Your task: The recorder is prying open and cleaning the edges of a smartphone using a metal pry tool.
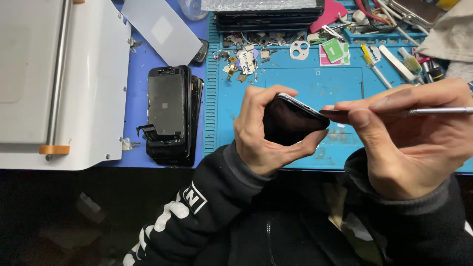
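The left hand point(261, 135) curls its fingers around a dark, glossy phone point(291, 120), tilted above the blue mat point(305, 83). The right hand point(409, 140) pinches a slim metal tool point(433, 111), tip touching the phone's right edge. Stacked black screens point(170, 116) lie left of the mat.

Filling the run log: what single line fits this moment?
left hand: grips black phone | right hand: thin metal tool at phone edge | blue mat

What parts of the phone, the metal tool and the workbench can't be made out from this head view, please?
- Tool tip: hidden where the metal tool meets the phone, behind the right hand fingers.
- Phone's lower edge: covered by the left hand.
- Small parts on the blue mat: too small.
- Top stack: cut off.
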